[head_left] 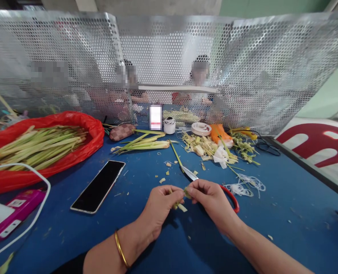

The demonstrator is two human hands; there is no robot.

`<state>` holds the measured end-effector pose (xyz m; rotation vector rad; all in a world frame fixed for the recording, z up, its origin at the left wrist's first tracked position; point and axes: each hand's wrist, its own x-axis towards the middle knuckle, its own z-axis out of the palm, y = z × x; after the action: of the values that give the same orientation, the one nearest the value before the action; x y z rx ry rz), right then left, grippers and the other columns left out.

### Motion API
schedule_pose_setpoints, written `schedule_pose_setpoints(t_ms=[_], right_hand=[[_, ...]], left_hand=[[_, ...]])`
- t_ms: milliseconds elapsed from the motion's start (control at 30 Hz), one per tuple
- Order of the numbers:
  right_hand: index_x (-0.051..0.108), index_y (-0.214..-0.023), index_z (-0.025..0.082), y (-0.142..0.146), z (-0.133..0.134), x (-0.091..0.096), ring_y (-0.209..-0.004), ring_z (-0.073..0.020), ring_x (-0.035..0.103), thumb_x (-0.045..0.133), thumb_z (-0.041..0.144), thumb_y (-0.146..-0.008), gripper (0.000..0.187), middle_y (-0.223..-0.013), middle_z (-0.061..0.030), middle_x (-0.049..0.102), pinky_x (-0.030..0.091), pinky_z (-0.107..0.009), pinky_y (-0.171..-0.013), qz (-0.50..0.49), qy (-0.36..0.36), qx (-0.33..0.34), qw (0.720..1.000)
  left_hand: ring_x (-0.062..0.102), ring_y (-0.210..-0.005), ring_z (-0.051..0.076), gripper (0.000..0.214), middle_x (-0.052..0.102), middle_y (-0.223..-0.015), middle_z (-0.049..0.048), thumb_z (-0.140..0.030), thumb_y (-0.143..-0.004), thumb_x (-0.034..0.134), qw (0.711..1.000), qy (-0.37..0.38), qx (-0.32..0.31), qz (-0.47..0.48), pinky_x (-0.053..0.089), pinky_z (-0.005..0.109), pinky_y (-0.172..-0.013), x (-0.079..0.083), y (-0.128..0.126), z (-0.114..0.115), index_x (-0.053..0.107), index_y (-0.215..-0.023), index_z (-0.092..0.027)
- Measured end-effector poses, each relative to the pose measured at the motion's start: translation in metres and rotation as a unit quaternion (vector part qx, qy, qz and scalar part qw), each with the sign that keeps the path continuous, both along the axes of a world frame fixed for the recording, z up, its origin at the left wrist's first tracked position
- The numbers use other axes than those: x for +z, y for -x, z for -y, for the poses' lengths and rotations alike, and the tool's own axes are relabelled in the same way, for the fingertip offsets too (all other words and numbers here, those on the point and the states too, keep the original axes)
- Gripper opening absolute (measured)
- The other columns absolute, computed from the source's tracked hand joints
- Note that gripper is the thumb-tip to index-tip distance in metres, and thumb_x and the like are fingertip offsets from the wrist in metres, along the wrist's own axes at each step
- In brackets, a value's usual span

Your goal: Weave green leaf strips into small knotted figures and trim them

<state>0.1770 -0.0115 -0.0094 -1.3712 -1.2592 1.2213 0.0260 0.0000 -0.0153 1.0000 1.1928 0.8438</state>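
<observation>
Head view: left hand (161,202), right hand (212,198) pinch a stalk (181,207); scissors (190,173) lie behind.

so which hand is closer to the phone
Left. The left hand is just right of the phone; the right hand is farther right. Both pinch a stalk piece.

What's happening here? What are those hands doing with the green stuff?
A person at a blue table pinches a small stalk piece between the left hand and the right hand. Red-handled scissors lie on the table, partly under the right hand. A red bag of long stalks sits on the left, with a phone near it. Cut scraps are piled farther back. Other people are behind the metal screen.
</observation>
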Motion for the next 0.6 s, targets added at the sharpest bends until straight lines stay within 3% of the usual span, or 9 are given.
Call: schedule_pose_setpoints(t_ms=[233, 400, 600], right_hand=[[0.067, -0.094, 0.019, -0.0067, -0.0056, -0.0091, -0.070, -0.0169, 0.057, 0.065, 0.045, -0.077, 0.032, -0.081, -0.0029, 0.066, 0.044, -0.027, -0.064, 0.027, -0.093, -0.033, 0.995], [0.066, -0.070, 0.019, -0.0066, -0.0017, -0.0018, -0.068, -0.0175, 0.055, 0.062, 0.037, -0.079, 0.020, -0.071, -0.0020, 0.064, 0.042, -0.028, -0.063, 0.107, -0.094, 0.024, 0.990], [0.059, -0.063, 0.019, -0.0042, -0.0001, -0.0076, -0.060, -0.0149, 0.048, 0.059, 0.034, -0.080, 0.023, -0.060, 0.0003, 0.057, 0.036, -0.027, -0.057, 0.139, -0.091, -0.006, 0.986]], left_hand=[[0.046, -0.054, 0.010, 0.019, 0.060, -0.058, 0.0011, -0.033, -0.065, 0.068, 1.000, -0.004, 0.001, 0.004, 0.035, 0.024, -0.056, 0.0021, -0.0004, 0.0010, 0.068, -0.064, -0.014], [0.044, -0.053, 0.010, 0.020, 0.060, -0.057, 0.0011, -0.034, -0.064, 0.069, 1.000, -0.015, -0.014, -0.024, 0.033, 0.024, -0.056, 0.0058, -0.0016, 0.0033, 0.068, -0.062, -0.014], [0.042, -0.053, 0.010, 0.020, 0.058, -0.055, -0.0002, -0.034, -0.064, 0.069, 0.996, -0.050, -0.057, -0.056, 0.030, 0.024, -0.054, 0.0076, -0.0013, 0.0038, 0.070, -0.065, -0.014]])
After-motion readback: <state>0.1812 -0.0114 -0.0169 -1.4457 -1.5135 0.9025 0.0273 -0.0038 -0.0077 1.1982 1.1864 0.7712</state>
